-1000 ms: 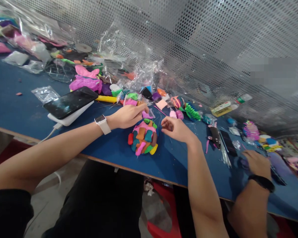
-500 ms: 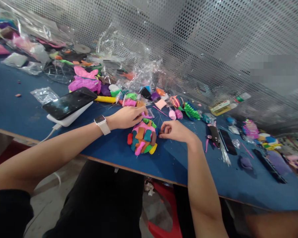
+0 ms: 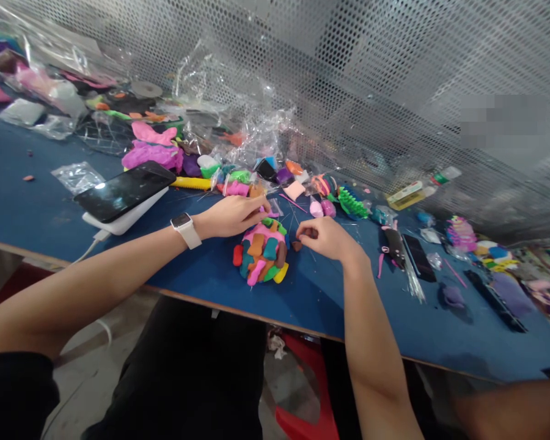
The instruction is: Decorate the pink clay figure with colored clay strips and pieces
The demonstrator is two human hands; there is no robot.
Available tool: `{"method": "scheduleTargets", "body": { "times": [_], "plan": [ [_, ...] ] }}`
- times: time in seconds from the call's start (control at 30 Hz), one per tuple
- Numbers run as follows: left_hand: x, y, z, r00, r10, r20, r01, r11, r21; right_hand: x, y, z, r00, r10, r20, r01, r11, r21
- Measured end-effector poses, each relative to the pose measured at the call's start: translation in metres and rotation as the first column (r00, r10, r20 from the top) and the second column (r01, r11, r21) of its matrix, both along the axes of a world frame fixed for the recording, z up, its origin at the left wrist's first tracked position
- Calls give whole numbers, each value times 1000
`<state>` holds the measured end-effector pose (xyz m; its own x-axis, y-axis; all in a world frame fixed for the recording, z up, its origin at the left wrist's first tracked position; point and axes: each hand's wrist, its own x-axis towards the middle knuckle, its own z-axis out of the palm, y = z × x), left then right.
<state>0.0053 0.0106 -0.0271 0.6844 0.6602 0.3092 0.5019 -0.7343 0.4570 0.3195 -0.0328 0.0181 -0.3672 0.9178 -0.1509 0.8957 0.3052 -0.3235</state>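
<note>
A rounded model covered in many-coloured pieces of modelling clay (image 3: 258, 256) sits on the blue table in front of me. My left hand (image 3: 235, 215), with a watch on its wrist, reaches over its far side. Its fingertips are closed on a small piece of purple clay (image 3: 269, 211) at the model's far edge. To the right of the model is my right hand (image 3: 324, 237), fingers curled and pinched. A small lump of brown clay (image 3: 296, 245) lies just below its fingertips. Whether the pinch holds a bit is too small to tell.
A phone (image 3: 126, 190) rests on a white box with a cable at left. Clay lumps and clear plastic bags (image 3: 238, 116) line the back against a perforated metal screen. Another phone (image 3: 419, 258) lies at right. Another person's arm (image 3: 513, 406) shows at lower right.
My right hand has lifted slightly, so the brown lump now shows below its fingertips. My left hand stays at the purple clay. The other person's arm has shifted.
</note>
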Motion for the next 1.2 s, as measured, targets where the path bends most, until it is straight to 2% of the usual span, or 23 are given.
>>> {"method": "scheduleTargets", "body": {
  "times": [0.07, 0.13, 0.23, 0.33, 0.43, 0.5, 0.6, 0.67, 0.83, 0.97, 1.1, 1.2],
  "plan": [
    [-1, -1, 0, 1000, -8, 27, 8, 1000, -2, -1, 0, -3, 999, -2, -44, 8, 991, 136],
    [-2, -1, 0, 997, -22, 71, 21, 1000, 4, -7, 1, -10, 987, 20, -161, 33, 947, 320],
    [-4, 1, -2, 988, -46, 145, 43, 999, 25, -25, 0, -22, 934, 171, -313, 53, 801, 596],
    [-4, 1, -3, 982, -77, 170, 73, 997, 29, -46, -5, -30, 895, 297, -333, 47, 678, 733],
    [-1, -3, -3, 984, -115, 139, 110, 993, 37, -59, -11, -34, 887, 359, -290, 7, 617, 787],
    [3, -7, -2, 987, -103, 125, 95, 993, 63, -62, -14, -36, 889, 385, -249, -27, 586, 810],
    [8, -14, 1, 985, -87, 150, 74, 993, 91, -63, -16, -41, 896, 383, -226, -34, 567, 823],
    [11, -18, 2, 974, -126, 187, 111, 990, 89, -62, -16, -44, 895, 379, -236, -11, 547, 837],
    [15, -27, 2, 939, -213, 270, 194, 976, 96, -63, -16, -50, 890, 422, -172, -14, 404, 915],
    [15, -35, 3, 926, -237, 293, 225, 972, 73, -64, -15, -52, 907, 388, -160, -3, 387, 922],
    [14, -40, 4, 899, -271, 343, 255, 963, 91, -67, -15, -57, 935, 322, -150, 48, 305, 951],
    [11, -40, 7, 878, -253, 406, 200, 965, 168, -69, -15, -58, 912, 343, -224, 105, 332, 937]
  ]
}}
